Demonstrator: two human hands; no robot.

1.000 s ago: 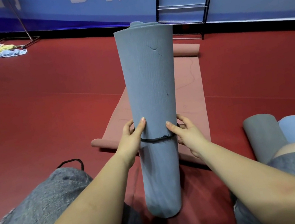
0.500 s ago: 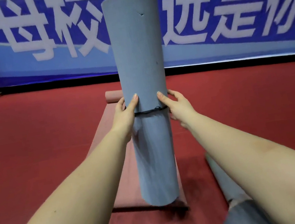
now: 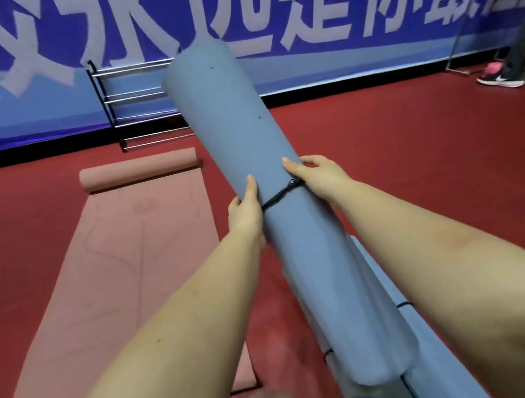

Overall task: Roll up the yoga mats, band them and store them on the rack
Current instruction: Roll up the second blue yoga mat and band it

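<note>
Fingers of left hand (image 3: 244, 214) and right hand (image 3: 318, 175) curled round banded grey mat (image 3: 274, 196), tilted

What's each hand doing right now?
Left hand: grips the rolled blue-grey mat at its black band.
Right hand: grips the same mat, opposite side.
</note>
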